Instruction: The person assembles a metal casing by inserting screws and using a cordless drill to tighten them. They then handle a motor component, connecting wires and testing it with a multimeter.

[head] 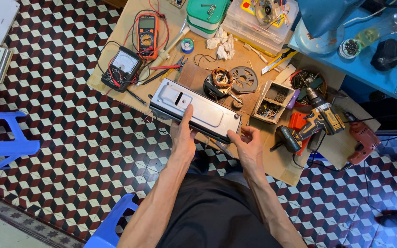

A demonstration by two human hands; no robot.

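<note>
A long silver metal housing (pixel 198 109) with a raised panel lies slantwise at the near edge of a cardboard sheet (pixel 129 27) on the floor. My left hand (pixel 182 135) rests on its near long side, thumb up on the top face. My right hand (pixel 248 143) grips its right end, fingers curled under the corner. Just behind the housing sit a motor stator with copper windings (pixel 219 80) and a round grey metal plate (pixel 245 79).
An orange multimeter (pixel 147 34) and a black analog meter (pixel 121 68) with red and black leads lie at left. A yellow-black cordless drill (pixel 315 120), a red drill (pixel 363 141) and a box of screws (pixel 274 100) sit right. Blue plastic stools (pixel 5 140) stand nearby.
</note>
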